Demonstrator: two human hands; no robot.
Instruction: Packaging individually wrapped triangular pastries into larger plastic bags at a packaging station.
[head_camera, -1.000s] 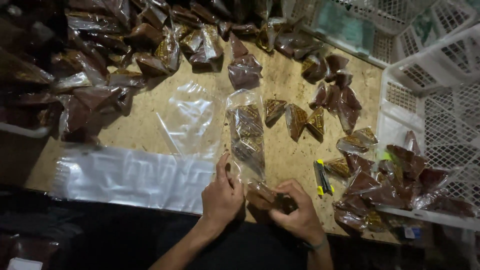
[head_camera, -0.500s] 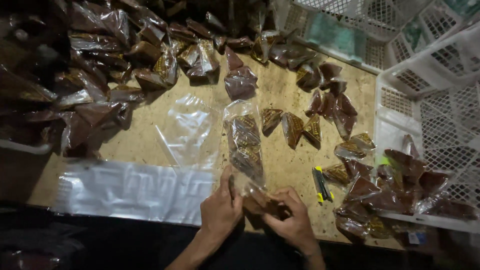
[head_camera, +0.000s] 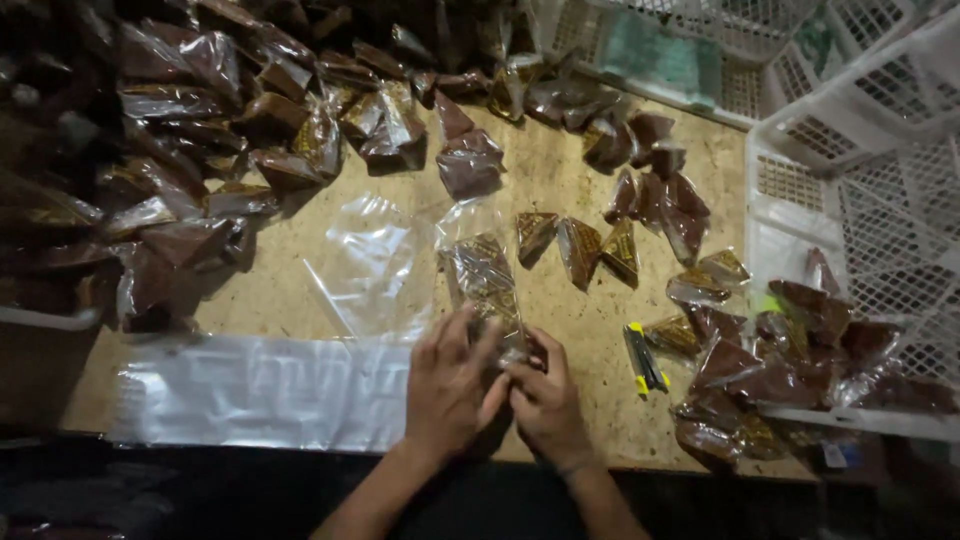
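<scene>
Plywood, pale and scuffed, makes the table (head_camera: 600, 190) that carries everything — a dark heap of glossy brown packets (head_camera: 200, 150) along its far and left side, white lattice crates (head_camera: 860, 170) to the right with more brown packets spilling beside them. Next in size is a flat stack of clear plastic sheets (head_camera: 260, 390) at the near edge, then a loose empty clear bag (head_camera: 375, 265) lying crumpled just above it. The long clear bag (head_camera: 485, 280) being filled lies with its long axis running away from the person, its closed end far and its mouth at the hands; small triangular packets show through its film. Both hands meet at that mouth: the left hand (head_camera: 450, 385) lies over it with fingers spread and curled on the plastic, the right hand (head_camera: 545, 400) pinches closed beside it — probably on a small packet, though the fingers hide it. Three triangular packets (head_camera: 580, 245) lie just right of the bag, and a small yellow-and-black cutter (head_camera: 645, 358) rests near the right hand.
</scene>
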